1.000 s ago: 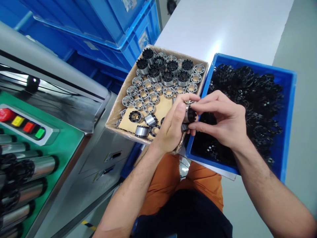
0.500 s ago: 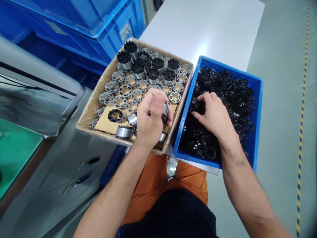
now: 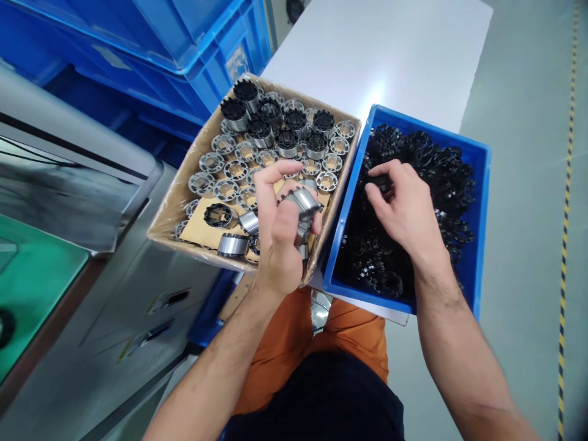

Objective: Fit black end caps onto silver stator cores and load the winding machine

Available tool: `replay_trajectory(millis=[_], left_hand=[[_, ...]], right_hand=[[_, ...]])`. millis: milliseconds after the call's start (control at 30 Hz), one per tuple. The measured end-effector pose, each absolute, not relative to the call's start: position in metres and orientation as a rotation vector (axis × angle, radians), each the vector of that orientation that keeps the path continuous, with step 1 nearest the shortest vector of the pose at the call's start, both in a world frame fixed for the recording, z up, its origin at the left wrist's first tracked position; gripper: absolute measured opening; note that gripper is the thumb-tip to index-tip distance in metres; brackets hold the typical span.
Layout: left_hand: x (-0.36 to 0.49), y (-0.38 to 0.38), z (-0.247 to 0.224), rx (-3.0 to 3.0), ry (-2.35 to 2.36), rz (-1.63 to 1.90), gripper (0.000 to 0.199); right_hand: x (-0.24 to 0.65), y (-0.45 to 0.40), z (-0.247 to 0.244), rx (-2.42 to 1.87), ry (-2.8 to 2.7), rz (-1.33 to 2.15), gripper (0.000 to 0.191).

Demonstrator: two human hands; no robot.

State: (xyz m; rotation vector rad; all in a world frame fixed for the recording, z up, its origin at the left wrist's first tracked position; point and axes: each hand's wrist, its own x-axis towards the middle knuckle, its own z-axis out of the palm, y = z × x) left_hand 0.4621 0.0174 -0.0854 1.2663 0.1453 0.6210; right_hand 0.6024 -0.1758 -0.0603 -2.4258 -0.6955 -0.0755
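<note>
My left hand [image 3: 280, 233] is over the front of the cardboard box [image 3: 172, 211], closed around a metal ring core [image 3: 303, 202] with a toothed edge. Its index finger is lifted and curled off the ring; motion blurs the ring slightly. My right hand [image 3: 404, 208] is inside the blue bin [image 3: 327, 269], among the heap of toothed black plastic rings [image 3: 427, 153]. Thumb and fingers are bent around one black plastic ring [image 3: 384, 182], partly hidden by the hand. In the box, several metal cores topped with black rings [image 3: 287, 141] stand on rows of bare cores [image 3: 226, 190].
A cardboard sheet [image 3: 197, 228] with a few loose cores on it lies at the box's front. Both containers sit on a white table [image 3: 404, 49]. Stacked blue crates [image 3: 206, 79] rise behind the box. A grey machine or cabinet [image 3: 124, 294] with a green mat [image 3: 37, 275] stands left.
My left hand has turned and lifted its index finger, bringing the metal ring core into view. My right hand's fingers have come together around a black ring in the bin.
</note>
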Motion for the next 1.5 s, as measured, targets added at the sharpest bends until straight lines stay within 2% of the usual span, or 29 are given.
replay_trajectory(millis=[100,233,400,500,567,667,800,900,1033,1233,1500], left_hand=[[0.473,0.021,-0.098,1.254,0.142,0.669,0.061],[0.472,0.024,-0.1,1.321,0.068,0.552,0.055],[0.462,0.027,-0.088,1.342,-0.042,0.508,0.058],[0.463,0.028,-0.087,1.362,-0.088,0.515,0.055],[0.466,0.029,-0.088,1.411,-0.078,0.574,0.056],[0.469,0.029,-0.091,1.427,-0.074,0.653,0.055],[0.468,0.03,-0.092,1.332,-0.101,0.586,0.053],[0.469,0.034,-0.091,1.305,-0.102,0.517,0.057],[0.468,0.036,-0.086,1.324,-0.051,0.424,0.071],[0.459,0.028,-0.077,1.067,0.034,0.27,0.046],[0.453,0.023,-0.089,1.315,0.008,0.38,0.058]], right_hand=[[0.602,-0.175,-0.055,-2.223,-0.568,-0.089,0.019],[0.586,-0.165,-0.05,-1.641,-0.542,0.322,0.041],[0.564,-0.149,-0.053,-1.271,-0.62,0.579,0.037],[0.562,-0.145,-0.056,-1.273,-0.653,0.573,0.053],[0.564,-0.144,-0.056,-1.307,-0.694,0.491,0.057],[0.568,-0.145,-0.055,-1.354,-0.827,0.369,0.048],[0.569,-0.147,-0.054,-1.409,-0.958,0.284,0.041],[0.569,-0.148,-0.055,-1.516,-1.03,0.222,0.055],[0.57,-0.15,-0.051,-1.529,-1.162,0.166,0.052],[0.568,-0.158,-0.048,-1.599,-0.962,0.062,0.054],[0.564,-0.15,-0.054,-1.601,-0.974,0.061,0.053]])
